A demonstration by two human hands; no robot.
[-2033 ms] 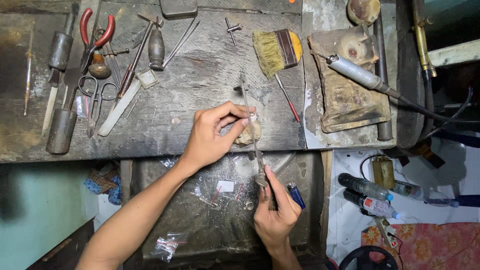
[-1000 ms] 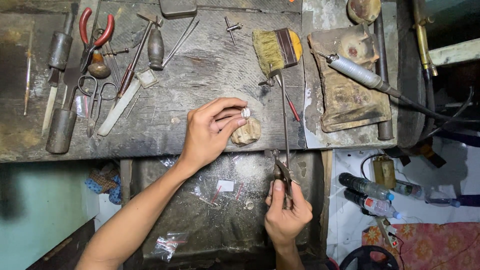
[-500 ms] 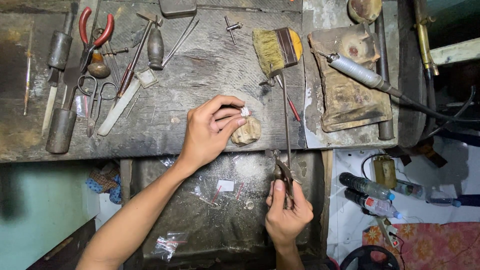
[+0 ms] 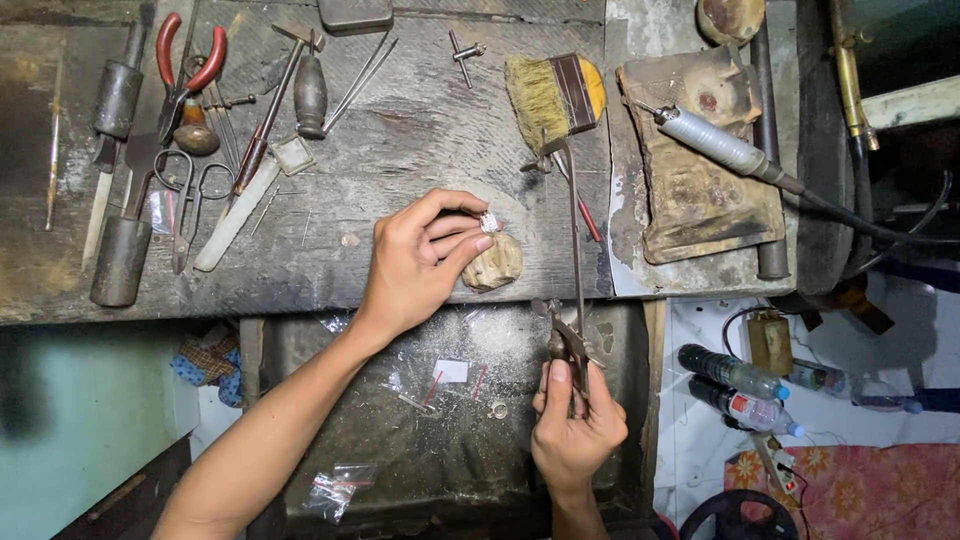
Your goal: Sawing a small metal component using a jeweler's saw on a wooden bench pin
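My left hand (image 4: pixel 420 262) pinches a small silvery ring (image 4: pixel 488 221) between thumb and fingertips, just above a worn wooden bench peg (image 4: pixel 492 264) at the workbench's front edge. My right hand (image 4: pixel 574 425) grips the handle of a thin metal saw frame (image 4: pixel 572 240), which stands lengthwise to the right of the peg and reaches up toward the brush. The saw is apart from the ring.
On the dark wooden bench (image 4: pixel 400 130) lie red-handled pliers (image 4: pixel 185 62), scissors (image 4: pixel 185 200), files, tweezers and a flat brush (image 4: pixel 553 92). A rotary handpiece (image 4: pixel 715 145) rests on a worn pad (image 4: pixel 700 170) at right. A metal tray (image 4: pixel 440 420) with small plastic bags sits below; bottles (image 4: pixel 740 390) stand lower right.
The saw was at the ring on the peg two seconds ago; my right hand has drawn it away to the right. My left hand lifted the ring slightly off the peg.
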